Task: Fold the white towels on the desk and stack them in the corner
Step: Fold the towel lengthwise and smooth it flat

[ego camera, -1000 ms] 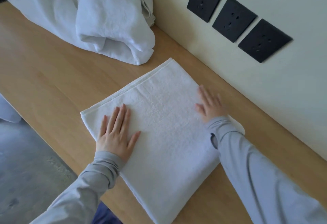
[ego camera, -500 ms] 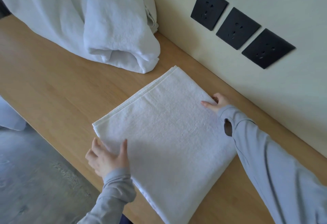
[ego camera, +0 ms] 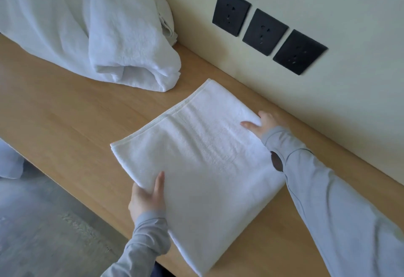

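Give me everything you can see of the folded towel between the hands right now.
The folded towel is white terry cloth, folded into a thick, roughly square pad with a stitched hem along its far-left edge. It lies diagonally on the wooden desk, near the wall. The left hand grips its near-left edge, thumb on top; the right hand grips the far-right edge. It lies clear of the crumpled towel pile.

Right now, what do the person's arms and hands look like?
The left sleeve and right sleeve are long, light grey-blue, with snug cuffs at the wrists. The right one has a dark oval thumbhole near its cuff. The left hand and right hand are bare: no gloves or rings show.
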